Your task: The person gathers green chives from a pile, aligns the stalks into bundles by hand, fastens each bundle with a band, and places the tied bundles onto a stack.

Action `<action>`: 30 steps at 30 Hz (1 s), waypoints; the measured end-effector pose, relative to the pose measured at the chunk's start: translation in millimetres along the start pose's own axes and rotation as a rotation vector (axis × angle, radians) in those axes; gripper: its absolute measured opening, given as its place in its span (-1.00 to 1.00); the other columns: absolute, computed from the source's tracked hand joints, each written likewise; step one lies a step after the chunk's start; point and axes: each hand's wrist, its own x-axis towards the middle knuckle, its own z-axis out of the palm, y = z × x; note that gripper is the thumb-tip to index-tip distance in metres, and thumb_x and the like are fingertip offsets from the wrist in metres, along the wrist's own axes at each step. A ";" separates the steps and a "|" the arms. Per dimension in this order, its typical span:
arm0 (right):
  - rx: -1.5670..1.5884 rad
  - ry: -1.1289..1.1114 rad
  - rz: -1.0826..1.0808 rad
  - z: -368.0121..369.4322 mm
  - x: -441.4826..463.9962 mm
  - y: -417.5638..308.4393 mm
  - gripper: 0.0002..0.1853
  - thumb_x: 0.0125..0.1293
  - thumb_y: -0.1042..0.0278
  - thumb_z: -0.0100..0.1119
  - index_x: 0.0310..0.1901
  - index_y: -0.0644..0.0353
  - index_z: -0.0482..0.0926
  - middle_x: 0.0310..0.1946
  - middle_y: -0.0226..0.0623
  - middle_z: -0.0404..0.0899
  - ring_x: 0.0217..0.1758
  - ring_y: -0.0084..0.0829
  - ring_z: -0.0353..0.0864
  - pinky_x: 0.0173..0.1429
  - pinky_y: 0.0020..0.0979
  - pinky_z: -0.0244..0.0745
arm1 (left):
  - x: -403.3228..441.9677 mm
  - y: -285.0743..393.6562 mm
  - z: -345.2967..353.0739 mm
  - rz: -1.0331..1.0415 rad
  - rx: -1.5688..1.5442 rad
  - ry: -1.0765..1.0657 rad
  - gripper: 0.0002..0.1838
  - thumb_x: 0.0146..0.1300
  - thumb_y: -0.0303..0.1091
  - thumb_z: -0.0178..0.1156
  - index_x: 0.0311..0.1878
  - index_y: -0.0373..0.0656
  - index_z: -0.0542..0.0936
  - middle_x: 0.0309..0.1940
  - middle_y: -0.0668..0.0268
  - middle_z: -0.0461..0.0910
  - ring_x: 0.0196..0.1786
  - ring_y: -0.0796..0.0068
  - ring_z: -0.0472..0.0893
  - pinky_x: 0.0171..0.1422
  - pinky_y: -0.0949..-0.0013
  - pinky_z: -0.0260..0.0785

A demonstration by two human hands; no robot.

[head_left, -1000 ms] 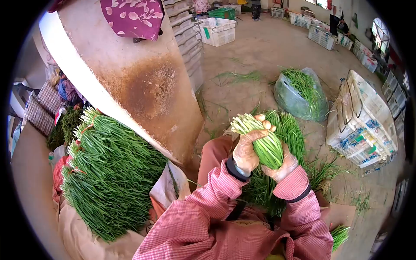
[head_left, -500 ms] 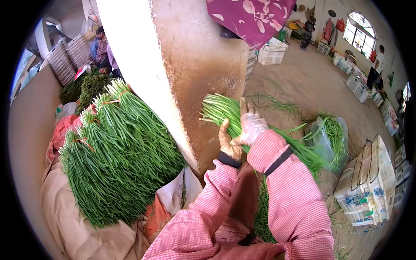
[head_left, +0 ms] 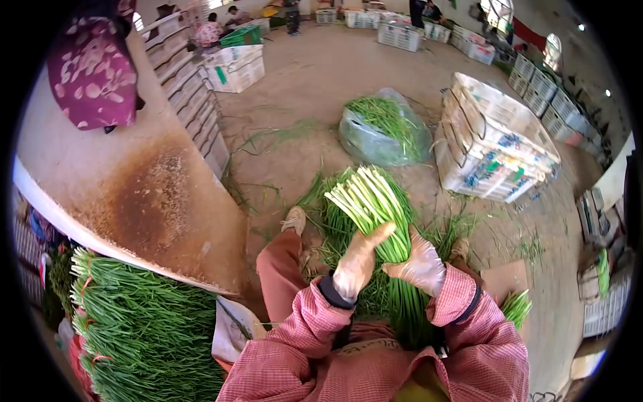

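Observation:
A bunch of garlic chives (head_left: 365, 201), pale stem ends pointing up and away, is held in front of my lap. My left hand (head_left: 358, 262), in a thin clear glove, grips it from the left with the thumb across the stems. From the other side my right hand (head_left: 422, 264), gloved alike, closes round the bunch; some of its fingers are hidden behind. Green leaves hang down below both hands. Beneath the bunch, between my feet, lies a pile of loose chives (head_left: 333, 221).
Bundled chives (head_left: 147, 328) with orange ties are stacked at lower left, beside a stained wall end (head_left: 154, 194). Ahead sit a plastic bag of greens (head_left: 382, 151) and white crates (head_left: 492, 144). A small bunch (head_left: 516, 308) lies by cardboard at right. People are in the background.
My view and body have turned right, away from the wall end. The bunch has come round in front of my lap, its stem ends now pointing more upward, with both hands still on it.

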 end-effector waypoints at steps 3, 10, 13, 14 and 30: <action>0.350 -0.061 0.086 0.3 -37.4 52.5 -0.17 -0.15 0.51 0.32 0.19 0.21 0.08 -0.03 -0.37 0.41 0.00 -0.49 0.39 0.12 -0.47 0.29 | 35.0 -4.6 7.9 -0.223 -0.439 0.106 -0.65 0.01 -0.21 0.25 -0.15 -0.16 0.49 -0.22 0.26 0.55 -0.21 0.34 0.54 -0.06 0.26 0.41; 0.880 0.083 0.337 -16.3 -114.7 125.8 -0.52 -0.06 0.35 0.29 -0.05 0.26 0.42 -0.28 -0.34 0.53 -0.22 -0.52 0.49 -0.08 -0.51 0.39 | 76.5 11.0 104.3 0.170 0.197 -0.071 -0.44 0.16 -0.23 0.03 0.20 -0.29 0.22 0.05 0.15 0.34 0.18 0.31 0.30 0.27 0.30 0.11; 1.110 0.244 0.200 -63.7 -147.6 112.2 -0.53 -0.04 0.34 0.28 -0.04 0.26 0.43 -0.29 -0.32 0.55 -0.25 -0.55 0.51 -0.11 -0.52 0.41 | 29.4 4.1 192.1 -0.220 0.186 -0.671 -0.32 0.10 -0.50 0.08 0.24 -0.48 0.00 -0.10 0.07 0.45 0.07 0.23 0.42 0.24 0.21 0.21; 1.118 0.316 0.164 -84.6 -161.3 103.6 -0.55 -0.06 0.39 0.27 -0.07 0.27 0.45 -0.25 -0.29 0.55 -0.22 -0.51 0.51 -0.07 -0.49 0.40 | 8.8 -6.1 220.3 -0.304 0.164 -0.777 -0.29 0.09 -0.55 0.06 0.23 -0.54 -0.07 -0.16 -0.01 0.49 0.01 0.16 0.48 0.18 0.21 0.29; -0.208 1.312 0.958 -236.8 -348.1 267.6 -0.03 -0.11 0.23 0.38 0.25 0.31 -0.07 -0.06 0.09 0.40 -0.09 -0.10 0.49 -0.01 -0.10 0.43 | 22.5 -127.5 307.1 -0.533 0.222 -1.029 -0.44 0.11 -0.44 0.13 0.14 -0.46 0.19 -0.16 0.16 0.53 -0.06 0.41 0.50 0.15 0.38 0.26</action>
